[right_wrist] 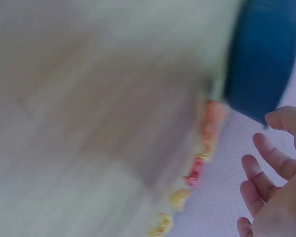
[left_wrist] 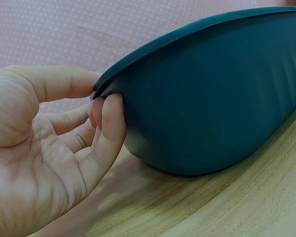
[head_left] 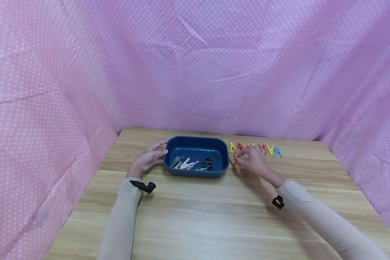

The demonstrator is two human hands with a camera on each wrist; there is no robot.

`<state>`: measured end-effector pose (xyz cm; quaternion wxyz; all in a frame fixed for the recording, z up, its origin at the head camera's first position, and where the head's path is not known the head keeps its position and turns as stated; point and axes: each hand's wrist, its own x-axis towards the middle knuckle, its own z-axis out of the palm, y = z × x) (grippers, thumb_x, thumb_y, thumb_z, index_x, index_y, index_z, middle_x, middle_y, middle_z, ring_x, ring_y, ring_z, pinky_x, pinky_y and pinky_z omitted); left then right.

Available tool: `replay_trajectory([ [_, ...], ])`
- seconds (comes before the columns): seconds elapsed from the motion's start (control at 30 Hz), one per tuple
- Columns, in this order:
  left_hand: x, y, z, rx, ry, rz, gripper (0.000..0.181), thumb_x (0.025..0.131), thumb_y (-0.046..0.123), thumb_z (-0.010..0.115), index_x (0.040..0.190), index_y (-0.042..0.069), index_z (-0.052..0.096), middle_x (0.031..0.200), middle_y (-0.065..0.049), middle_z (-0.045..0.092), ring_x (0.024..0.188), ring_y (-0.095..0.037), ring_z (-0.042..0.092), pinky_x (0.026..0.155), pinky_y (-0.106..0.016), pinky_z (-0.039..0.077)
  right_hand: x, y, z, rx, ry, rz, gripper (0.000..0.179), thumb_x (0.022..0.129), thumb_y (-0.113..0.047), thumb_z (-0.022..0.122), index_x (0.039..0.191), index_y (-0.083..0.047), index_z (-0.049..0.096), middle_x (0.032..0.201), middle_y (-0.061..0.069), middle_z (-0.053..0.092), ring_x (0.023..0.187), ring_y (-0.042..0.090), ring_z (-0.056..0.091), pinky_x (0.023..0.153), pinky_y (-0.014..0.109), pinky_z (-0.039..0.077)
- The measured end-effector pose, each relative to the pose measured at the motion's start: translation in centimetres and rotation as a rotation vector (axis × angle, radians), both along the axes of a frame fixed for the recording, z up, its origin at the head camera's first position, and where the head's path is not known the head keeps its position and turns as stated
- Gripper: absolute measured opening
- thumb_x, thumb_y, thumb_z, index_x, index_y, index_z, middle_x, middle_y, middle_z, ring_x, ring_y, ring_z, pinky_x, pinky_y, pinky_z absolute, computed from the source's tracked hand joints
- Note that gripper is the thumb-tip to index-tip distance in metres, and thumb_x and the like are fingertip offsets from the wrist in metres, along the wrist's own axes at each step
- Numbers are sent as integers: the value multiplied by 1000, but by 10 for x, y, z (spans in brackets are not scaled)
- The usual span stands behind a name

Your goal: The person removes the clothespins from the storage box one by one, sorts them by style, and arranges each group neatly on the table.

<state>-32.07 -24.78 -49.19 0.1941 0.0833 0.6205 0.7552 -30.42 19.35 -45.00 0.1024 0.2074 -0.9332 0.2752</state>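
Note:
A dark blue plastic basin stands on the wooden table, with several clothespins lying in it: white ones, a grey-green one and a cluster of black ones. My left hand grips the basin's left rim, thumb on top and fingertips beneath, as the left wrist view shows. Just right of the basin lies an orange clothespin. My right hand hovers beside it with loosely bent fingers. Nothing shows between them in the blurred right wrist view.
Behind my right hand runs a row of clothespins: yellow, red, more yellow and a light blue one at the right end. A pink dotted curtain hangs around the table.

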Motion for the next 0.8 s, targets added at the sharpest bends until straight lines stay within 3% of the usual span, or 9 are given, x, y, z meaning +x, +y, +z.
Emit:
replay_trajectory([
  [0.17,1,0,1,16,5,-10,62,104,0,48,160,1,22,108,2,65,89,-8,66,77,-26,58,-3,-9,17,-129,32,60,5,87,-9,78,87,-4,77,90,12,76,89,35,63,84,46,42],
  [0.27,1,0,1,9,13,-13,62,104,0,49,160,0,22,107,2,64,89,-8,65,78,-26,57,-2,-16,27,-185,6,101,7,88,-9,78,92,-3,78,91,12,77,85,32,65,74,33,48],
  [0.33,1,0,0,3,12,-14,62,104,0,49,160,1,22,108,2,65,90,-8,65,78,-26,57,1,-21,34,-202,-40,117,13,90,-11,77,98,-2,78,95,12,77,90,31,66,77,30,50],
  [0.47,1,0,-1,-10,7,-13,61,104,1,49,160,3,24,112,0,64,93,-9,65,80,-27,58,7,-34,47,-231,-124,167,22,94,-14,74,110,1,75,107,15,76,103,31,66,92,41,52],
  [0.6,-1,2,1,-13,-3,-1,60,104,2,51,159,5,27,113,-2,62,92,-10,65,79,-27,58,8,-55,55,-260,-147,211,22,94,-14,74,111,-1,74,109,15,75,108,31,64,101,55,47],
  [0.8,3,2,7,8,-25,-3,61,104,-1,49,160,3,25,112,-2,63,91,-10,65,78,-27,58,7,-95,46,-287,-193,301,22,93,-10,74,110,2,72,110,17,73,107,32,66,101,56,49],
])
